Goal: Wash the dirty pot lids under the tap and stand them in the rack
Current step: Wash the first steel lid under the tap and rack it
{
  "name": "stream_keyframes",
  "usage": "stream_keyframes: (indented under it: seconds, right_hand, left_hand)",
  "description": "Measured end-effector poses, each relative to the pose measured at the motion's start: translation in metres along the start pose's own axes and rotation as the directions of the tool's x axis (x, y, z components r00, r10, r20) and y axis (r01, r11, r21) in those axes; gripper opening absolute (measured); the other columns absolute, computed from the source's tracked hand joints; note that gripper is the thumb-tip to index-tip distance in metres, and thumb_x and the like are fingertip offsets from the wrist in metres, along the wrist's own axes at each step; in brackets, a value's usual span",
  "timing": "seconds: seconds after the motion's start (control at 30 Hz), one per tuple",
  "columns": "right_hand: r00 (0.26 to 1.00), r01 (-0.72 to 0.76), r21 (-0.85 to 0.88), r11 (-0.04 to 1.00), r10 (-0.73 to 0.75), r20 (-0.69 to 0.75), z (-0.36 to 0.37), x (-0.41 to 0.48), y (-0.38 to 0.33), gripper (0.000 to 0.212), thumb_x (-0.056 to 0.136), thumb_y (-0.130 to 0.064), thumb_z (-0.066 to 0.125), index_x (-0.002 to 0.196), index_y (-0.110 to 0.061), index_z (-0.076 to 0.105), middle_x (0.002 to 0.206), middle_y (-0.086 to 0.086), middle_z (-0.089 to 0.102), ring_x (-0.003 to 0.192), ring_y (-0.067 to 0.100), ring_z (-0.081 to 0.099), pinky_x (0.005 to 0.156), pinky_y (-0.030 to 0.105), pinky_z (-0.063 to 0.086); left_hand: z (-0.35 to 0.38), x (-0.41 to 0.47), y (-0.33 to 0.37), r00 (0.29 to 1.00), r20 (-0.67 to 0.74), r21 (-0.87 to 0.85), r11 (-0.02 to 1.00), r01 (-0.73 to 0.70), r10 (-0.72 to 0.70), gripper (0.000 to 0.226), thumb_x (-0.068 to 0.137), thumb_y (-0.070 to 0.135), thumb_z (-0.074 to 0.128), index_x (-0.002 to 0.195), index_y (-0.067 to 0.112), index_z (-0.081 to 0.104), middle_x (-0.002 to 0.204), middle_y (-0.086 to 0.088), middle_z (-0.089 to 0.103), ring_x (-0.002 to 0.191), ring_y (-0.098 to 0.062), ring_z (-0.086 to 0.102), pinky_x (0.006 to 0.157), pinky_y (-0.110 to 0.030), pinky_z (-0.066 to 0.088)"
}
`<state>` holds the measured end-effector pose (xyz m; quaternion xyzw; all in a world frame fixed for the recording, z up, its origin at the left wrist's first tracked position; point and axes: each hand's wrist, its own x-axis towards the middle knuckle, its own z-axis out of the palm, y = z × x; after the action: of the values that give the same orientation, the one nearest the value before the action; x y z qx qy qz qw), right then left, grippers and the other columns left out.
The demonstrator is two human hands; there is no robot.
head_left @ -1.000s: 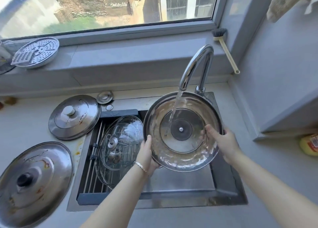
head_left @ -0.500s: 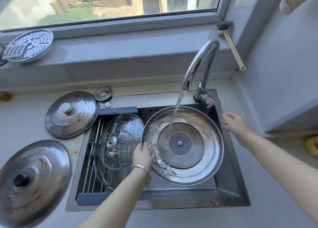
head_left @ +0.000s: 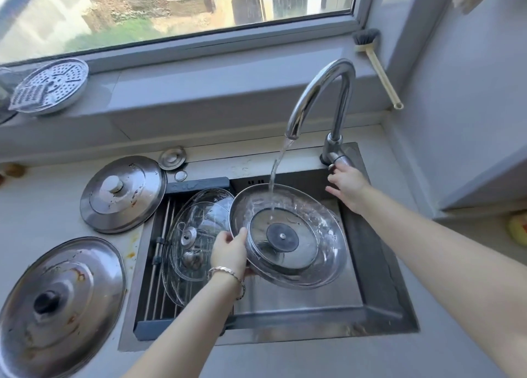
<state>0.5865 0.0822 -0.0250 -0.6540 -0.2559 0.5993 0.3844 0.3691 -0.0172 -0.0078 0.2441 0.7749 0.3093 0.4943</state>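
Right hand is off the lid now, up at the tap lever, fingers loosely extended. Left hand alone grips the lid's rim, tilted over the sink under running water.

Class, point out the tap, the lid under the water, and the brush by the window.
Tap [head_left: 333, 68], head view, top of the spout's arch.
Lid under the water [head_left: 282, 236], head view, dark centre disc.
Brush [head_left: 366, 38], head view, bristle head.
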Motion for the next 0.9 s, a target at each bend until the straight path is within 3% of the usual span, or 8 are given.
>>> stream_keyframes:
  seconds: [0.07, 0.2, 0.33, 0.43, 0.5, 0.63, 0.73, 0.9]
  right_hand:
    - [1.0, 0.016, -0.159, 0.987, -0.016, 0.002, -0.011, -0.006, 0.009, 0.052, 0.092, 0.008, 0.039, 0.142, -0.005, 0.034, 0.143, 0.011, 0.04, 0.13, 0.023, 0.04, 0.109, 0.037, 0.035]
    - [0.999, 0.034, -0.324, 0.945, -0.044, -0.024, -0.027, -0.024, 0.036, 0.044, 0.091, 0.003, 0.044, 0.134, -0.002, 0.046, 0.137, 0.011, 0.05, 0.125, 0.022, 0.047, 0.109, 0.038, 0.036]
    - [0.998, 0.032, -0.386, 0.922, -0.053, -0.044, -0.036, -0.04, 0.06, 0.033, 0.09, -0.003, 0.051, 0.122, -0.002, 0.058, 0.126, 0.012, 0.059, 0.108, 0.018, 0.053, 0.103, 0.035, 0.039]
    - [0.997, 0.034, -0.405, 0.914, -0.061, -0.055, -0.045, -0.05, 0.072, 0.029, 0.09, -0.002, 0.051, 0.117, 0.0, 0.061, 0.117, 0.013, 0.063, 0.095, 0.015, 0.052, 0.087, 0.027, 0.046]
    - [0.995, 0.06, -0.421, 0.905, -0.088, -0.048, -0.052, -0.059, 0.075, 0.028, 0.09, -0.001, 0.05, 0.115, 0.003, 0.062, 0.105, 0.009, 0.061, 0.086, 0.013, 0.052, 0.069, 0.016, 0.042]
    - [0.986, 0.135, -0.431, 0.892, -0.163, -0.027, -0.064, -0.076, 0.08, 0.02, 0.09, -0.003, 0.051, 0.099, -0.005, 0.068, 0.091, 0.002, 0.062, 0.092, 0.017, 0.055, 0.076, 0.023, 0.039]
    - [0.986, 0.154, -0.461, 0.874, -0.164, 0.018, -0.073, -0.083, 0.084, 0.02, 0.087, 0.004, 0.052, 0.084, -0.01, 0.066, 0.078, 0.005, 0.063, 0.08, 0.018, 0.054, 0.068, 0.025, 0.039]
    - [0.995, 0.097, -0.471, 0.877, -0.088, 0.042, -0.087, -0.088, 0.083, 0.035, 0.084, 0.014, 0.04, 0.1, -0.007, 0.063, 0.08, 0.002, 0.06, 0.074, 0.013, 0.054, 0.064, 0.017, 0.041]
  left_hand:
    - [-0.002, -0.002, 0.006, 0.999, 0.018, 0.003, 1.0, -0.027, 0.027, 0.027, 0.087, 0.023, 0.059, 0.073, 0.009, 0.041, 0.075, -0.014, 0.053, 0.061, -0.028, 0.058, 0.052, -0.046, 0.056]
    - [-0.011, -0.013, 0.026, 0.976, 0.049, 0.274, 0.937, -0.216, 0.211, 0.021, 0.082, 0.022, 0.062, 0.073, 0.015, 0.044, 0.067, -0.006, 0.051, 0.056, -0.025, 0.056, 0.059, -0.044, 0.057]
    - [-0.02, -0.035, 0.045, 0.83, 0.12, 0.601, 0.626, -0.497, 0.545, 0.006, 0.082, 0.012, 0.052, 0.085, 0.014, 0.048, 0.058, 0.003, 0.049, 0.06, -0.025, 0.049, 0.061, -0.031, 0.041]
    - [-0.021, -0.045, 0.053, 0.604, 0.211, 0.697, 0.315, -0.644, 0.768, 0.017, 0.081, 0.002, 0.052, 0.081, 0.014, 0.04, 0.053, 0.007, 0.041, 0.054, -0.028, 0.043, 0.051, -0.029, 0.03]
    - [-0.018, -0.048, 0.052, 0.357, 0.347, 0.672, 0.035, -0.739, 0.867, 0.017, 0.08, 0.004, 0.052, 0.076, 0.014, 0.039, 0.047, 0.005, 0.039, 0.04, -0.025, 0.039, 0.043, -0.024, 0.028]
    - [-0.006, -0.044, 0.036, -0.05, 0.455, 0.597, -0.346, -0.724, 0.889, 0.021, 0.074, 0.002, 0.049, 0.073, 0.017, 0.034, 0.045, 0.0, 0.052, 0.03, -0.019, 0.044, 0.029, -0.016, 0.028]
    - [0.0, -0.049, 0.028, -0.215, 0.513, 0.516, -0.499, -0.696, 0.831, 0.026, 0.07, -0.006, 0.048, 0.075, 0.016, 0.036, 0.057, 0.001, 0.061, 0.037, -0.015, 0.049, 0.032, -0.017, 0.03]
    - [-0.005, -0.054, 0.035, -0.429, 0.527, 0.376, -0.654, -0.657, 0.734, 0.016, 0.085, 0.003, 0.052, 0.075, 0.014, 0.044, 0.075, -0.003, 0.073, 0.067, -0.015, 0.071, 0.05, -0.021, 0.05]
